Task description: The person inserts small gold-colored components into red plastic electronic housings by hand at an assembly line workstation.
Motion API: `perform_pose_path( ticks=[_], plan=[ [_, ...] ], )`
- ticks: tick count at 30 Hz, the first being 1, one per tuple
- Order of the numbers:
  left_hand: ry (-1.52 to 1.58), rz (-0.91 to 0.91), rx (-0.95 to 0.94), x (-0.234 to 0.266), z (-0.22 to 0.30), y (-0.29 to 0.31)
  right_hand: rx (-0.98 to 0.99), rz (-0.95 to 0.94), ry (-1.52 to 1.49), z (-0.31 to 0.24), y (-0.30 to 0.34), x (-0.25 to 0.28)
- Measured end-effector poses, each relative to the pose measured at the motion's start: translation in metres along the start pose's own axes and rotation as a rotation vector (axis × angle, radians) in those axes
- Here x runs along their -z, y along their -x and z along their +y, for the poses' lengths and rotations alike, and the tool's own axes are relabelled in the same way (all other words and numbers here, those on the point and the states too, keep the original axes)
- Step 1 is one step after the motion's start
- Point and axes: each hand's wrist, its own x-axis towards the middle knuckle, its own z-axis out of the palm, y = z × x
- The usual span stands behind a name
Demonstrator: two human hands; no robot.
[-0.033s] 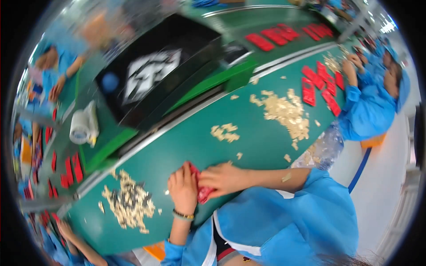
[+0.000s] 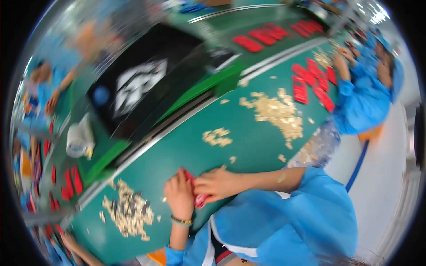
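My left hand (image 2: 179,195) and my right hand (image 2: 218,184) meet at the near edge of the green table (image 2: 257,146). Both are closed on a small flat red piece (image 2: 198,200) held between them; most of it is hidden by my fingers. My left wrist wears a beaded bracelet. A heap of small beige pieces (image 2: 128,212) lies to the left of my left hand. A smaller beige cluster (image 2: 217,136) lies just beyond my hands, with stray bits around it.
A larger beige heap (image 2: 277,111) lies far right, with red flat pieces (image 2: 313,84) beyond it. A person in blue (image 2: 364,95) works there. A black belt (image 2: 146,84) runs behind the table. A white roll (image 2: 80,139) sits left. A clear bag (image 2: 317,148) hangs by my right elbow.
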Motion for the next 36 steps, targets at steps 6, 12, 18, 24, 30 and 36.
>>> perform_pose_path(
  ticks=[6, 12, 18, 24, 30, 36],
  plan=[
    [-0.126, -0.009, -0.077, 0.003, -0.003, 0.004, 0.043, -0.011, -0.016, 0.008, 0.007, -0.023],
    [-0.050, -0.062, -0.077, 0.011, 0.003, -0.010, -0.052, 0.016, -0.054, 0.012, 0.013, 0.001],
    [0.061, -0.045, -0.104, 0.034, 0.016, 0.040, -1.159, 0.454, 0.667, 0.135, 0.131, 0.266],
    [-0.020, 0.010, -0.254, -0.018, -0.007, 0.057, -1.118, 0.464, 1.135, 0.199, 0.380, 0.567],
    [0.028, 0.083, -0.310, -0.040, -0.015, -0.001, -1.744, 0.406, 1.012, 0.225, 0.319, 0.581],
    [0.096, 0.127, -0.421, -0.057, -0.014, -0.047, -2.065, 0.378, 0.946, 0.221, 0.291, 0.591]
  ],
)
